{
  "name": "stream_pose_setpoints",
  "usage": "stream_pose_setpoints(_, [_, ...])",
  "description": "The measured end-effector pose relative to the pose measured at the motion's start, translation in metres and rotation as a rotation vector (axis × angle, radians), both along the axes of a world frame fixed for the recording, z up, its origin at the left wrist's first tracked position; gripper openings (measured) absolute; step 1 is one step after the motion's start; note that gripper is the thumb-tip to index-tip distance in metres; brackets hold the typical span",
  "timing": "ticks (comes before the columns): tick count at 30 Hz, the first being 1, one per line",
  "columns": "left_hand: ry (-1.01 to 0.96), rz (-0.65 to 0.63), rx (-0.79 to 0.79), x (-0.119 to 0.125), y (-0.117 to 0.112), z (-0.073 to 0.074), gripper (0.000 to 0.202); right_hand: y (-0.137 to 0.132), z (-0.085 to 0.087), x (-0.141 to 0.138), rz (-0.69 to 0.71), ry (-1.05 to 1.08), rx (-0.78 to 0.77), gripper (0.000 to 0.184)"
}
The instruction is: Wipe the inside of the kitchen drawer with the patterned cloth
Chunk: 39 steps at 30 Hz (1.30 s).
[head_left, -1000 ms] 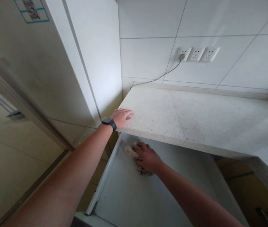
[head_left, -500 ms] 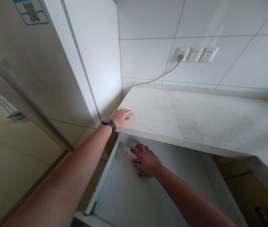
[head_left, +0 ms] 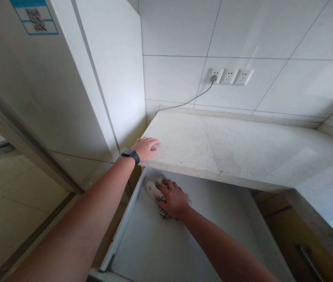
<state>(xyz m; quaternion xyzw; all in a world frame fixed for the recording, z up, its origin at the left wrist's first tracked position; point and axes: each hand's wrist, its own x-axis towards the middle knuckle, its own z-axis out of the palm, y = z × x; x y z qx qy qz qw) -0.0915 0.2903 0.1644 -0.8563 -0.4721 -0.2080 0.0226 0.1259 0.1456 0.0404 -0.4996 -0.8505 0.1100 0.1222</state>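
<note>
My right hand (head_left: pixel 174 199) grips a crumpled, stained whitish cloth (head_left: pixel 153 189) and presses it on the bottom of a pulled-out white drawer (head_left: pixel 142 243), near its left side wall. Part of the cloth is hidden under the palm. My left hand (head_left: pixel 146 148), with a dark watch on the wrist, rests flat on the near left corner of the speckled pale countertop (head_left: pixel 184 137). Its fingers are stretched out and hold nothing. The countertop overhangs the back of the drawer.
A tall white fridge-like cabinet (head_left: pixel 113 58) with a QR sticker (head_left: pixel 37 19) stands at the left. A grey cord (head_left: pixel 181 105) runs from wall sockets (head_left: pixel 228 76) down behind the counter. At lower right is a yellowish cabinet front with a metal handle (head_left: pixel 309 262).
The view has turned slightly to the right, so everything sits a little further left. My right hand stays on the cloth in about the same drawer area; my left hand remains on the counter.
</note>
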Motion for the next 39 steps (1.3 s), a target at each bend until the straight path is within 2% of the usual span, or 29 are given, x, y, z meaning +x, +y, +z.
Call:
stream_pose_setpoints(13, [0.001, -0.012, 0.013, -0.001, 0.000, 0.001, 0.039, -0.001, -0.003, -0.002, -0.082, 0.019, -0.001, 0.072])
stream_pose_setpoints(22, [-0.015, -0.010, 0.015, -0.002, 0.003, -0.004, 0.039, 0.011, -0.003, 0.002, 0.000, 0.016, -0.032, 0.069])
stream_pose_setpoints(28, [-0.014, -0.002, 0.000, -0.001, 0.003, -0.005, 0.040, 0.023, -0.011, -0.002, -0.077, 0.032, 0.004, 0.068])
stream_pose_setpoints(39, [-0.011, 0.019, -0.009, 0.000, 0.002, -0.003, 0.040, 0.025, -0.014, -0.002, -0.058, 0.070, 0.034, 0.067])
